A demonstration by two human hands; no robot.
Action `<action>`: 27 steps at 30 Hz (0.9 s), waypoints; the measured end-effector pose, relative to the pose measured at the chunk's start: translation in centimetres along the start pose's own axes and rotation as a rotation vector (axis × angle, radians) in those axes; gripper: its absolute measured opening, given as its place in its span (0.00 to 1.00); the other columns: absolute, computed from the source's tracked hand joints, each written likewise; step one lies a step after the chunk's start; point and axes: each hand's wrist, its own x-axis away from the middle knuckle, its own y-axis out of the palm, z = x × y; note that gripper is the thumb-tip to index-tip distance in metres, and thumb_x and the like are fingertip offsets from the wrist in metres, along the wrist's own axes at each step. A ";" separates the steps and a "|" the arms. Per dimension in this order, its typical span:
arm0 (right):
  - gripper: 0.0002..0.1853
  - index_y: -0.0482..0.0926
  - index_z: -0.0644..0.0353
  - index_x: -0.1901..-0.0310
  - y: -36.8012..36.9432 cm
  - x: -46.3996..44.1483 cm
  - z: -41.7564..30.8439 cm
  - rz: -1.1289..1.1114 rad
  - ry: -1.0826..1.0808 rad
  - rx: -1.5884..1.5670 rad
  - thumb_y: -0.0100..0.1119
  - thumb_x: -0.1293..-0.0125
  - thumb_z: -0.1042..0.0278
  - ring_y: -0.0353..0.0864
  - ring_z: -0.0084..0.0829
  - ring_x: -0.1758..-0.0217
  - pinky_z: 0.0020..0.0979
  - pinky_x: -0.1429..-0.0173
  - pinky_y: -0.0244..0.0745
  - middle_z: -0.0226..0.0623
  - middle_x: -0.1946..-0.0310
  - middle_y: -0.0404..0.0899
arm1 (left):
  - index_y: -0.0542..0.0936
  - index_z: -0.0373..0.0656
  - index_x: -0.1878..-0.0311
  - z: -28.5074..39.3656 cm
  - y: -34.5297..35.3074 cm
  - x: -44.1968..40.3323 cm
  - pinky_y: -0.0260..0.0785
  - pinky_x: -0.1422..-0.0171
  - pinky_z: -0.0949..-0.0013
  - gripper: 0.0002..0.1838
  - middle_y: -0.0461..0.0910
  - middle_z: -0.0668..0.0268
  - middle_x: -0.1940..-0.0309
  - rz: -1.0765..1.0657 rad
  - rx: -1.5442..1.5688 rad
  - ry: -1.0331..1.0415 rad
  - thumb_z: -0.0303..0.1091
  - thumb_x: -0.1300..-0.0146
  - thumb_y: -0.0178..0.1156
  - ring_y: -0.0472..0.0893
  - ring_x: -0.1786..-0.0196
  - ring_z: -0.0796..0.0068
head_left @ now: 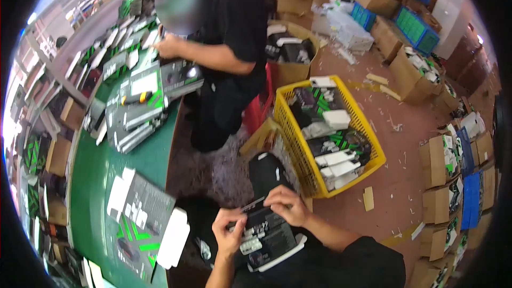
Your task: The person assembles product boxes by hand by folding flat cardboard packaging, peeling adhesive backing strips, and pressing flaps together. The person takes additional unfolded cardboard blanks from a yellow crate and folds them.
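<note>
A black printed box [266, 237] with white flaps lies over my lap. My left hand [229, 229] grips its upper left edge, fingers bent over it. At the upper right edge my right hand [288, 205] holds the same box, its fingertips pressed together. On the green table [90, 181] to the left lies an unfolded black and green box [141, 224] with white flaps. Farther up the table, a stack of flat black boxes [136, 120] carries a yellow and black tool [137, 98].
A person in black [229, 48] is at the table ahead. A yellow basket [376, 152] full of boxes stands right of my knees. Cardboard cartons [434, 202] line the far right, and paper scraps litter the floor. Blue crates [417, 29] are at the upper right.
</note>
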 end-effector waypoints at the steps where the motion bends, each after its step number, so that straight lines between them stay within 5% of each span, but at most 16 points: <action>1: 0.10 0.86 0.62 0.52 0.0 -0.7 -0.2 0.037 -0.080 0.084 0.67 0.30 0.68 0.82 0.33 0.48 0.32 0.44 0.76 0.40 0.52 0.82 | 0.88 0.38 0.65 -0.1 0.1 -0.1 0.75 0.47 0.62 0.04 0.87 0.57 0.65 -0.002 0.011 -0.002 0.22 0.45 0.71 0.85 0.57 0.63; 5: 0.13 0.87 0.63 0.53 0.2 -1.4 -0.9 -0.060 -0.035 0.021 0.76 0.40 0.73 0.87 0.40 0.48 0.36 0.41 0.80 0.44 0.53 0.87 | 0.89 0.38 0.66 0.8 -0.2 -0.1 0.77 0.47 0.62 0.04 0.88 0.58 0.66 -0.001 -0.023 -0.034 0.21 0.45 0.72 0.85 0.58 0.64; 12: 0.08 0.88 0.65 0.59 0.3 -0.6 0.0 -0.058 0.080 -0.085 0.75 0.39 0.73 0.88 0.34 0.53 0.32 0.45 0.80 0.44 0.57 0.89 | 0.88 0.37 0.66 0.0 0.1 1.0 0.77 0.45 0.63 0.06 0.88 0.59 0.64 0.054 0.073 -0.071 0.21 0.47 0.76 0.86 0.55 0.65; 18: 0.08 0.88 0.65 0.59 0.6 -0.4 0.3 -0.018 0.109 -0.121 0.74 0.38 0.74 0.88 0.35 0.51 0.32 0.43 0.79 0.44 0.56 0.88 | 0.78 0.37 0.54 -0.2 0.3 2.2 0.73 0.34 0.58 0.17 0.87 0.56 0.54 0.127 0.335 -0.171 0.20 0.44 0.74 0.84 0.46 0.63; 22: 0.08 0.86 0.67 0.56 0.7 0.0 1.4 0.057 0.181 -0.203 0.69 0.36 0.76 0.85 0.35 0.47 0.34 0.37 0.75 0.45 0.53 0.87 | 0.70 0.39 0.40 -1.7 0.2 3.6 0.56 0.19 0.51 0.30 0.76 0.49 0.36 0.063 0.316 -0.035 0.19 0.44 0.71 0.69 0.25 0.54; 24: 0.09 0.86 0.68 0.55 0.9 0.2 1.6 0.122 0.231 -0.192 0.66 0.34 0.75 0.84 0.36 0.45 0.35 0.34 0.73 0.45 0.51 0.87 | 0.55 0.39 0.22 -1.5 0.1 4.8 0.50 0.16 0.52 0.51 0.59 0.48 0.24 0.029 0.142 -0.002 0.22 0.47 0.74 0.59 0.19 0.53; 27: 0.17 0.83 0.70 0.45 0.5 0.1 0.8 0.131 0.248 -0.162 0.60 0.34 0.76 0.79 0.39 0.36 0.40 0.26 0.66 0.48 0.43 0.84 | 0.43 0.41 0.18 0.2 0.3 7.2 0.58 0.19 0.52 0.58 0.61 0.49 0.26 0.049 0.430 -0.408 0.22 0.43 0.74 0.64 0.22 0.58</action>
